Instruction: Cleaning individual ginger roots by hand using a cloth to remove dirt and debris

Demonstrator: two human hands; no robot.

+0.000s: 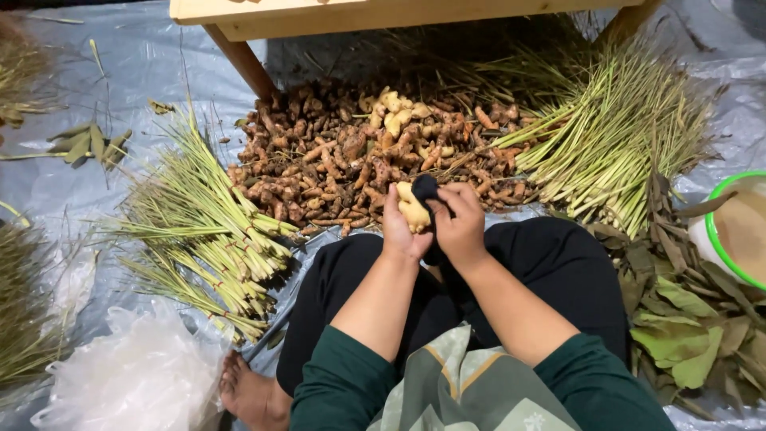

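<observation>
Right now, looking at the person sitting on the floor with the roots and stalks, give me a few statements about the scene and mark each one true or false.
1. The left hand holds a pale piece of ginger. True.
2. The right hand presses a dark cloth against it. True.
3. The root pile sits in a basket. False: it lies loose on the grey plastic sheet.
4. Lemongrass bundles lie only on the person's left. False: another heap lies on the right.
5. The green-rimmed bowl is beside the left hand. False: it sits at the far right.
</observation>
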